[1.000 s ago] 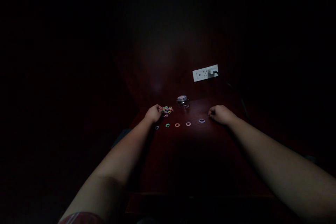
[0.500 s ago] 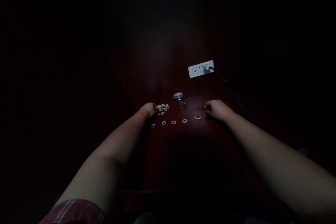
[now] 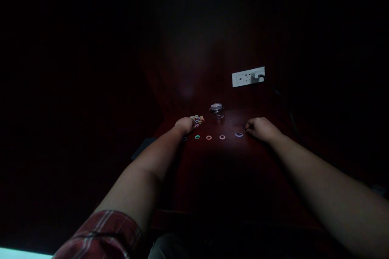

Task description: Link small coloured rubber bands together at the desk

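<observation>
My left hand (image 3: 185, 125) is at the left edge of a small pile of colourful hair ties (image 3: 199, 119), its fingers bent down and mostly hidden; whether they hold one I cannot make out. A pink hair tie (image 3: 197, 126) lies by its fingertips. In a spaced row nearer to me lie a dim blue hair tie (image 3: 184, 139), a green one (image 3: 197, 137), an orange one (image 3: 209, 138), a pale pink one (image 3: 222, 137) and a larger purple one (image 3: 239, 134). My right hand (image 3: 259, 128) rests just right of the purple tie, fingers curled in, with nothing visible in them.
A clear lidded jar (image 3: 216, 110) stands behind the row on the dark red table (image 3: 212, 170). Beyond it, a white wall socket (image 3: 248, 77) holds a plug with a dark cable. A dark flat object (image 3: 144, 146) is beside my left forearm. The surroundings are very dark.
The view has shifted, so everything sits farther right in the picture. My left hand has moved slightly closer over the near-left side of the pile. My right hand stays beside the purple tie.
</observation>
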